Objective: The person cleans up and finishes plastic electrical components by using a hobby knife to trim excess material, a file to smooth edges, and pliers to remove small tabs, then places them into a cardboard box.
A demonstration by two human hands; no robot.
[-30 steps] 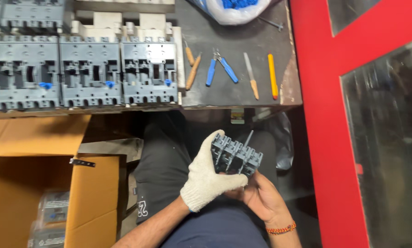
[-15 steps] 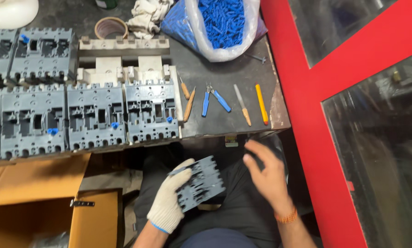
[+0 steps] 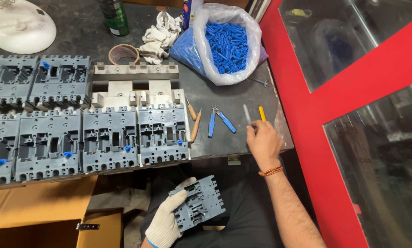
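1. The grey moulded-plastic breaker housing (image 3: 198, 209) lies over the person's lap, below the bench edge, held from its left side by the left hand (image 3: 165, 222) in a white knit glove, thumb on top and fingers curled underneath.
2. The bare right hand (image 3: 263, 141), with a beaded orange bracelet (image 3: 270, 171) at the wrist, is up at the bench's right end, its fingers closed around the grey-handled tool (image 3: 247, 115); the tool's tip points away from the person.
3. Just beside that grip, to its right, lies a yellow-handled screwdriver (image 3: 261, 113).
4. Left of the grip lie blue-handled pliers (image 3: 218, 122), then two wooden-handled tools (image 3: 193, 119).
5. Further left, rows of matching grey housings (image 3: 109, 138) with small blue clips fill the dark worktop (image 3: 233, 98), with beige plastic parts (image 3: 136, 70) behind them.
6. Beyond the grip, a clear plastic bag of small blue plastic pieces (image 3: 227, 43) stands open; beside it are crumpled white rags (image 3: 159, 36), a roll of tape (image 3: 123, 54), a green spray can (image 3: 114, 17) and a white fan base (image 3: 19, 25).
7. A red metal frame with glass (image 3: 307, 73) stands right of the grip.
8. Brown cardboard boxes (image 3: 36, 216) sit left of the housing.
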